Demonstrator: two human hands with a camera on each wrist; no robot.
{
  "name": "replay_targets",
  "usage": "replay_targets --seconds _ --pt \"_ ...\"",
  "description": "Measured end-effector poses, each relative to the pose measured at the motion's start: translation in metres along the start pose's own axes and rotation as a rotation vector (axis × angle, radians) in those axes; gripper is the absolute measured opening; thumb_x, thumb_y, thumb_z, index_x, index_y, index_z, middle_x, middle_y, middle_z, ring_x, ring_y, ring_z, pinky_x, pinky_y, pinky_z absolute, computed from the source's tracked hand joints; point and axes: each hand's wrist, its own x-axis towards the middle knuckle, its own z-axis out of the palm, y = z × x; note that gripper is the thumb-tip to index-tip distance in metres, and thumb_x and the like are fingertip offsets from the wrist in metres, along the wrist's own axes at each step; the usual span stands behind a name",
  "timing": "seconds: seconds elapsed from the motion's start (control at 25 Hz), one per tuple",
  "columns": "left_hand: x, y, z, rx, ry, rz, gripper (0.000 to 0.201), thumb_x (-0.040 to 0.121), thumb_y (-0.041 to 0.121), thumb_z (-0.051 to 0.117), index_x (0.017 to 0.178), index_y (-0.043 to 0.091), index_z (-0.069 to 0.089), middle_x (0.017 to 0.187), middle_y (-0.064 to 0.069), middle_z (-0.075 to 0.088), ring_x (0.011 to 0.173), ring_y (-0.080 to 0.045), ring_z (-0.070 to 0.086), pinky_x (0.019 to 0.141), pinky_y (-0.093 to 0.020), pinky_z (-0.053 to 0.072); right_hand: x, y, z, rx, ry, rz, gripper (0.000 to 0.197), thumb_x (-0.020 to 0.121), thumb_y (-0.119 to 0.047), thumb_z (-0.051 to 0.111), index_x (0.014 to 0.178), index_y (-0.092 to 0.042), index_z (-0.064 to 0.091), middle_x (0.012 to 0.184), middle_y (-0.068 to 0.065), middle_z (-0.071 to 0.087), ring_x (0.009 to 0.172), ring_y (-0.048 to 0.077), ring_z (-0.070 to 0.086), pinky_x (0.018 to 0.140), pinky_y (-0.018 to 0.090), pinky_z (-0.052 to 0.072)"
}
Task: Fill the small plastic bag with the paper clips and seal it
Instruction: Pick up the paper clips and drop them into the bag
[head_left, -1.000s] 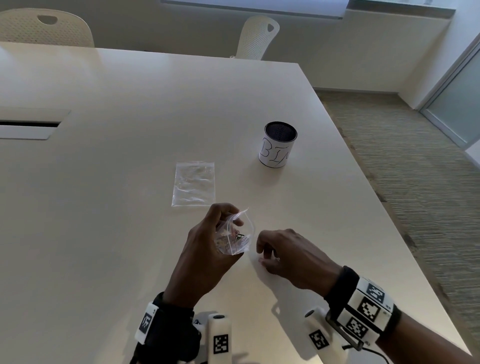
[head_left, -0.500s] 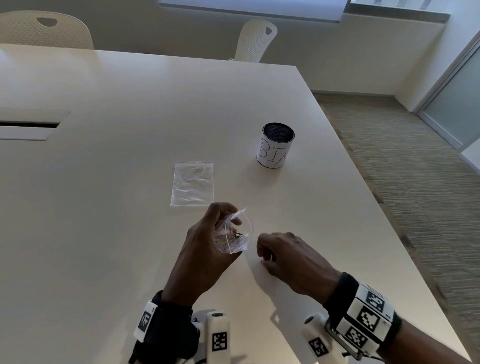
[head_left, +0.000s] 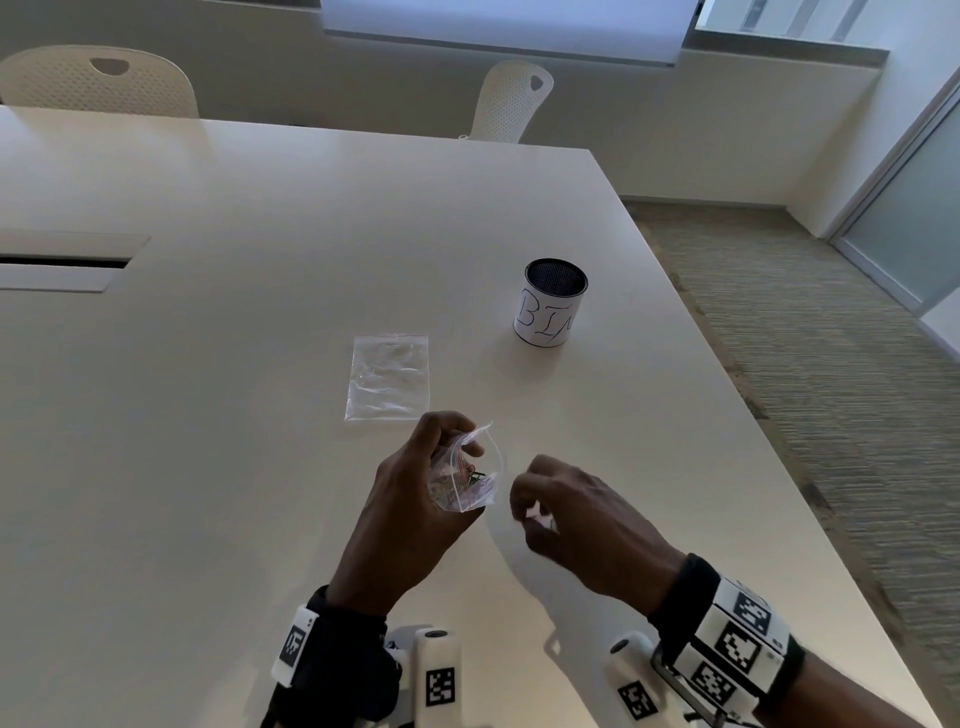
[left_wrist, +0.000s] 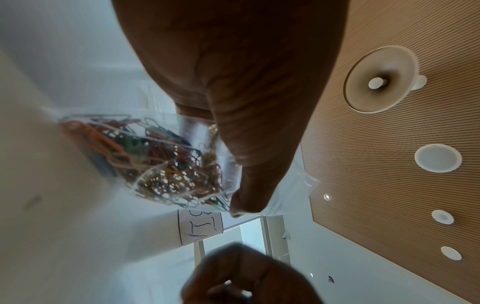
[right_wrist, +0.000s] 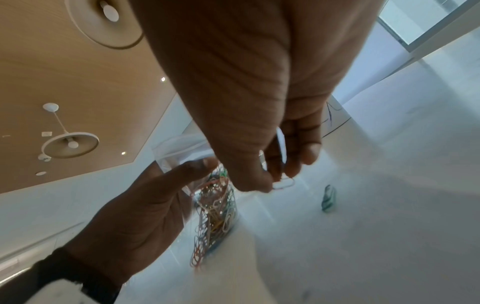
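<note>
My left hand (head_left: 415, 493) holds a small clear plastic bag (head_left: 467, 475) just above the table, thumb and fingers pinching its open top. The bag (left_wrist: 166, 160) is packed with coloured paper clips (right_wrist: 215, 211). Right beside it, my right hand (head_left: 566, 514) pinches white paper clips (right_wrist: 283, 183) between thumb and fingers, close to the bag's mouth. One green paper clip (right_wrist: 328, 198) lies loose on the table beyond my right hand.
A second flat clear bag (head_left: 388, 376) lies on the white table (head_left: 208, 415) just beyond my hands. A black mesh cup labelled BIN (head_left: 551, 302) stands further back right. The table's right edge drops to carpet; two white chairs (head_left: 511, 101) stand at the far side.
My right hand has lifted slightly and edged toward the bag with clips pinched in it. The left hand and the bag stay almost where they were.
</note>
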Motion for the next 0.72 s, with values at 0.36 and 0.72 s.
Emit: replay_targets --seconds 0.36,0.72 --pt "0.000 0.000 0.000 0.016 -0.002 -0.023 0.055 0.079 0.011 0.088 0.119 0.029 0.056 0.102 0.020 0.071 0.092 -0.007 0.071 0.072 -0.009 0.050 0.006 -0.030 -0.012 0.443 0.577 -0.235 0.007 0.091 -0.001 0.077 0.094 -0.007 0.079 0.097 -0.004 0.078 0.088 0.007 0.074 0.081 0.022 0.058" --pt "0.000 -0.001 0.001 0.007 0.000 0.005 0.053 0.079 0.011 0.090 0.118 0.024 0.057 0.104 0.012 0.073 0.093 -0.014 0.072 0.076 -0.014 0.054 -0.011 0.037 -0.018 0.143 0.037 0.071 0.019 0.091 -0.021 0.079 0.109 -0.025 0.078 0.102 -0.014 0.071 0.087 0.004 0.071 0.081 0.030 0.060"
